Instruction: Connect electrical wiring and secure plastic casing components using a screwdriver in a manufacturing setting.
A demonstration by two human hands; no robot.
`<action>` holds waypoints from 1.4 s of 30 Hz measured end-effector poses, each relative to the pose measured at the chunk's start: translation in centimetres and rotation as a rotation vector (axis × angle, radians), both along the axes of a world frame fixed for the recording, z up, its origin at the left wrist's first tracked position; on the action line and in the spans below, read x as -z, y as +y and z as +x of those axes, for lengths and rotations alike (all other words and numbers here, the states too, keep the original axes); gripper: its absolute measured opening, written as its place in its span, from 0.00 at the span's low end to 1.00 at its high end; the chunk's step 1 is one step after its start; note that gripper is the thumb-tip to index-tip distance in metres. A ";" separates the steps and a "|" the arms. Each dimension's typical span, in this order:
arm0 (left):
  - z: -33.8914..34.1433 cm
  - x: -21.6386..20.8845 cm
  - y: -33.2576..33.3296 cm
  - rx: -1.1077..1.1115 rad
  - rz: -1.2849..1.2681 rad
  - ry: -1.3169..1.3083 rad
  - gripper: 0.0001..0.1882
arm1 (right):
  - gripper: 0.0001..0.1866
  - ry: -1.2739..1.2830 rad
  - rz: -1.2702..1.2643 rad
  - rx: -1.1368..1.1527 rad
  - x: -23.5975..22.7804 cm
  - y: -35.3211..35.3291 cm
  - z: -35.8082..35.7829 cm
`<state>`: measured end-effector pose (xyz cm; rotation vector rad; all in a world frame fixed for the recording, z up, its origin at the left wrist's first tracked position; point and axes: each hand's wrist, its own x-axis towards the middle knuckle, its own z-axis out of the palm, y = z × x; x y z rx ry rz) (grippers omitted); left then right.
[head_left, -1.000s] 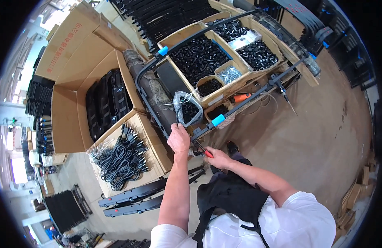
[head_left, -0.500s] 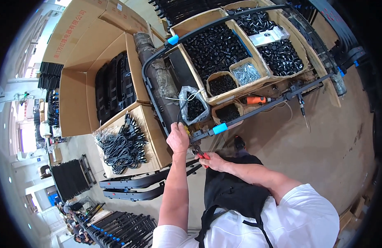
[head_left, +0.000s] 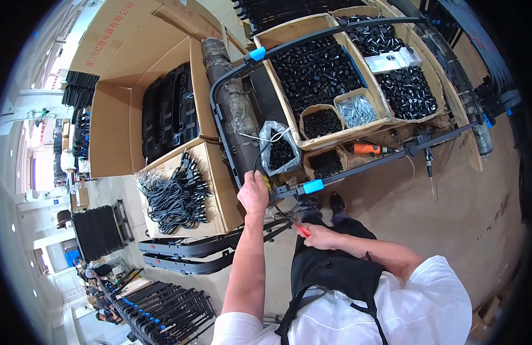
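Observation:
My left hand (head_left: 253, 194) is closed at the near left corner of a dark tubular frame (head_left: 217, 115), pinching a thin black cable (head_left: 258, 160). The cable's white leads (head_left: 276, 135) spread over a clear plastic bag (head_left: 280, 149) of small black parts. Below the frame's corner, my right hand (head_left: 322, 236) grips red-handled pliers (head_left: 302, 230). A dark strand runs from the frame toward the plier jaws; whether the jaws bite it is too small to tell. Blue tape (head_left: 313, 186) wraps the near rail.
Inside the frame, a wooden tray (head_left: 346, 133) holds black caps and silver screws. An orange-bodied tool (head_left: 366, 149) lies by the near rail. At left are bundled black cables (head_left: 177, 198) on a carton (head_left: 220, 201), and an open cardboard box (head_left: 111, 132) with black plastic parts.
My right hand and the pliers have moved right and toward me, away from the frame's corner. My left hand keeps its hold at the corner. The view has shifted slightly.

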<state>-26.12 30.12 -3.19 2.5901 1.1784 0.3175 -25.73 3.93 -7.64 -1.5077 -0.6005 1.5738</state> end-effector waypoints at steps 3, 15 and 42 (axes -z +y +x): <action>1.2 -0.9 -0.8 -0.005 -0.081 -0.002 0.18 | 0.19 0.042 -0.088 -0.080 -2.7 -1.2 5.2; 0.6 -0.7 -0.4 0.008 -0.053 0.011 0.16 | 0.18 0.318 0.066 0.357 -1.6 -1.8 5.4; 0.9 -1.2 -0.6 0.036 -0.011 0.084 0.16 | 0.26 -0.409 -0.473 0.228 11.5 5.3 5.3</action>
